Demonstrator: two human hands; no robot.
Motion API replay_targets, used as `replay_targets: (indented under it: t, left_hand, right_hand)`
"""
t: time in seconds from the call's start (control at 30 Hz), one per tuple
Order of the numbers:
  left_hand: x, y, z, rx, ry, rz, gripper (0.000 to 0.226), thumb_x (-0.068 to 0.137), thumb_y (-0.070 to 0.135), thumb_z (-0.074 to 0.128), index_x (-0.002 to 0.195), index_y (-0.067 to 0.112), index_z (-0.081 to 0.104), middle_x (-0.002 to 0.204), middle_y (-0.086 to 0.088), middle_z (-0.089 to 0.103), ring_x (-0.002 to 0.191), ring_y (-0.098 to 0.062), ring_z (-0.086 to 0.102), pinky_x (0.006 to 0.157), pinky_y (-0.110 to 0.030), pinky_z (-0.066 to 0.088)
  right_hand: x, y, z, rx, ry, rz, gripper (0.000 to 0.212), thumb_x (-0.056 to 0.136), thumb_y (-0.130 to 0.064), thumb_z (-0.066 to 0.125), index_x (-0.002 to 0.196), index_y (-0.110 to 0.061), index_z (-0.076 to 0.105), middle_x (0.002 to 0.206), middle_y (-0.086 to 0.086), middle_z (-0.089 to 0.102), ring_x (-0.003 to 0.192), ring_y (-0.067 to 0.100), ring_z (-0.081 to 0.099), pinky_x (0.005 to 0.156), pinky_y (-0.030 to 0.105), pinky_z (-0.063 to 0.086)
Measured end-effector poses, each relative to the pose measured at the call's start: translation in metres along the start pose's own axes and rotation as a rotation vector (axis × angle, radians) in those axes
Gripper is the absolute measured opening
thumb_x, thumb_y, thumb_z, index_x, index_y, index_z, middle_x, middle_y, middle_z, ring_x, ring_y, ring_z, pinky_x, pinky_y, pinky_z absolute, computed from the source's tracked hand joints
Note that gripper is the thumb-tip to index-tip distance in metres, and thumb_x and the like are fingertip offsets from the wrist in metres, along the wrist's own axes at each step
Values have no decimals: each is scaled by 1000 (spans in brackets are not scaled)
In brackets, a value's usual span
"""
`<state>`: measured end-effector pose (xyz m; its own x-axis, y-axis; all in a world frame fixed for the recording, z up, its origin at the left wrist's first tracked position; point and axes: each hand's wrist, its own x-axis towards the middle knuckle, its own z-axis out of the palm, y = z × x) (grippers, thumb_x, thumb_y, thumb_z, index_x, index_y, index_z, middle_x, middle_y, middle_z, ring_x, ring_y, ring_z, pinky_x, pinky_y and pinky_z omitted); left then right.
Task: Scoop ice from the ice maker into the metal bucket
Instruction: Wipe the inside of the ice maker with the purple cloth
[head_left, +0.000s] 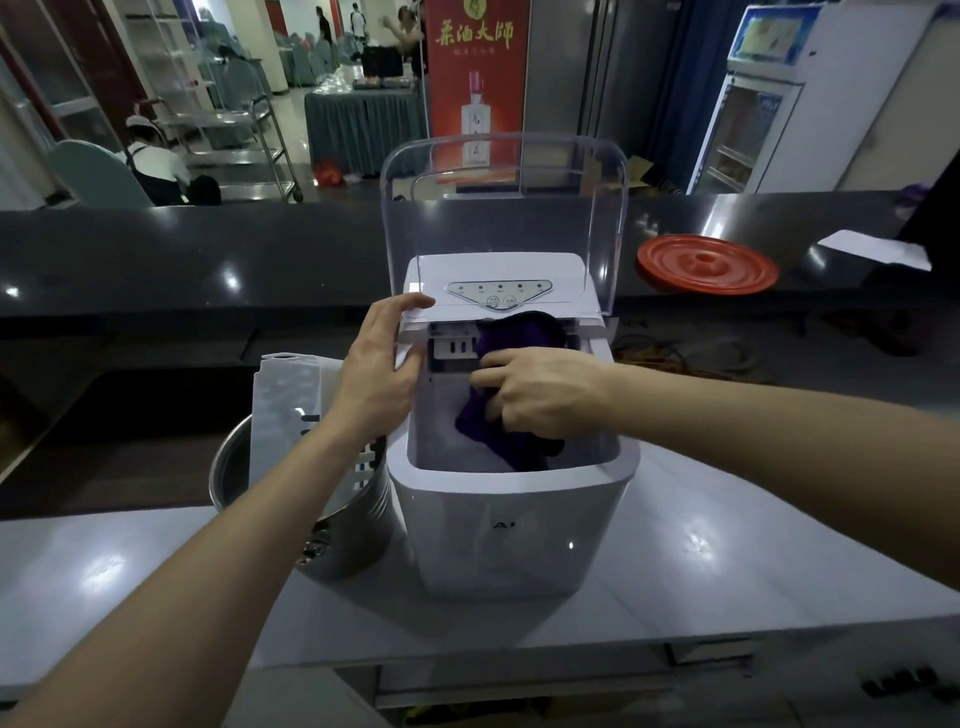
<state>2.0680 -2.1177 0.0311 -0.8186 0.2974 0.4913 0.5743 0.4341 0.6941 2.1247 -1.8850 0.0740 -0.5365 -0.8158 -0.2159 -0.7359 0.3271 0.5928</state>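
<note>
- The white ice maker (511, 525) stands in the middle of the frame on a pale worktop (701, 551). Its clear lid (504, 208) is tipped up and back, so the chamber is open from above.
- A control panel (498, 292) with small buttons and lights sits on the top deck, just behind the opening.
- The left hand (376, 364) grips the machine's left rim. The thumb lies along the top edge near the panel and the fingers bend over the wall into the opening.
- The right hand (540, 397) reaches into the chamber from the right of the frame. Its fingers are curled tight around a purple cloth (519, 332).
- The cloth runs from the slotted mechanism at the back of the chamber down to the front wall, with part of it bunched under the hand.
- The metal bucket (228, 467) stands just left of the ice maker, touching or nearly touching its side. The left forearm partly hides it.
- A white slotted plastic basket (285, 405) stands upright in the bucket, rising above its rim.
- Beyond the ice maker, a dark glossy counter (208, 244) crosses the frame.
- On that counter, right of centre, lies a red round lid (706, 264).
</note>
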Motion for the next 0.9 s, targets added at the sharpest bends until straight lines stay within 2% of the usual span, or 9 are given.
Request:
replay_targets:
  t: [0.13, 0.23, 0.37, 0.47, 0.57, 0.73, 0.83, 0.9]
  left_hand:
    - [1, 0, 1, -21, -3, -11, 50, 104, 7, 61, 143, 38, 53, 147, 14, 51, 135, -13, 55, 112, -47, 53]
    - [1, -1, 1, -24, 6, -10, 51, 103, 7, 61, 143, 38, 54, 146, 13, 53, 134, -13, 57, 113, -48, 52]
    - [1, 0, 3, -43, 18, -19, 53, 101, 5, 59, 141, 38, 55, 145, 13, 55, 131, -14, 59, 112, -48, 51]
    - [0, 1, 3, -55, 7, -28, 52, 100, 6, 59, 141, 38, 55, 144, 12, 54, 132, -13, 58, 113, -47, 50]
    - [1, 0, 2, -66, -2, -10, 55, 97, 4, 57, 141, 35, 55, 145, 9, 54, 131, -14, 58, 115, -44, 48]
    - [-1, 5, 3, -54, 7, 9, 53, 97, 0, 57, 141, 28, 57, 143, 5, 52, 132, -9, 53, 114, -26, 42]
    - [0, 4, 5, -70, -7, 23, 51, 97, 0, 58, 141, 27, 57, 142, 5, 51, 132, -9, 51, 115, -26, 40]
    - [0, 4, 6, -86, 2, 19, 49, 98, 0, 58, 139, 26, 58, 139, 7, 51, 131, -6, 50, 115, -26, 40]
  right_hand:
    - [-31, -4, -17, 132, -151, 140, 28, 99, -22, 54, 90, -22, 80, 95, -7, 71, 116, 21, 54, 107, 34, 42]
    - [-37, -9, -41, 322, -164, 322, 28, 91, -16, 60, 109, -26, 79, 110, -3, 67, 115, 23, 53, 103, 35, 44]
    - [-44, -33, -48, 666, 193, 660, 46, 83, -3, 66, 121, -25, 80, 138, -3, 64, 125, 22, 56, 105, 39, 48]
    - [-38, -60, -48, 822, 538, 981, 56, 81, 6, 71, 128, -22, 78, 132, -1, 63, 117, 21, 63, 103, 35, 53]
    - [-24, -72, -47, 870, 809, 1226, 53, 84, 3, 72, 132, -20, 76, 122, 0, 69, 108, 20, 66, 99, 36, 55]
    - [2, -87, -60, 902, 941, 1558, 52, 91, -2, 67, 140, -21, 69, 113, 0, 75, 103, 18, 67, 96, 38, 58]
    - [15, -99, -74, 662, 983, 1797, 42, 92, -11, 74, 133, -16, 72, 102, 4, 73, 97, 27, 67, 87, 44, 61]
    - [24, -101, -79, 516, 870, 1867, 50, 91, -18, 76, 140, -20, 67, 107, 7, 69, 103, 30, 62, 88, 50, 60]
